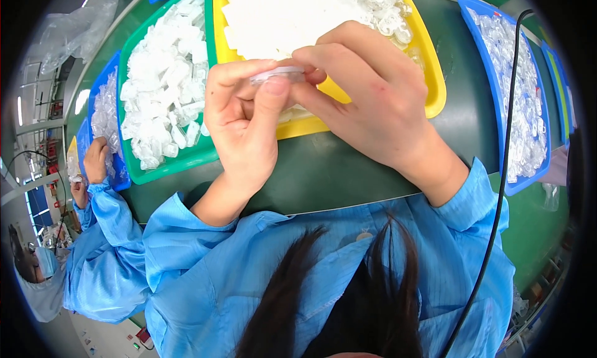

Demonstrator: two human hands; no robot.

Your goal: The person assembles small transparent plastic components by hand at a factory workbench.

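Observation:
Between both hands is a small clear and white plastic piece (278, 74), held just above the near part of the yellow tray (434, 78). My left hand (244, 118) pinches its left end, with the thumb in front and the fingers behind. At its right end the fingertips of my right hand (373, 93) close on it; they partly cover that end. In the yellow tray lie white flat pieces (273, 22) and a heap of small translucent plastic parts (388, 16). The piece's exact kind is too small to tell.
A green tray (211, 41) of whitish plastic parts (165, 84) stands at left. Farther left, a co-worker's hand (95, 161) reaches to a blue tray (126, 179). At right is another blue tray (505, 118) of clear parts. A black cable (502, 196) hangs across the right side.

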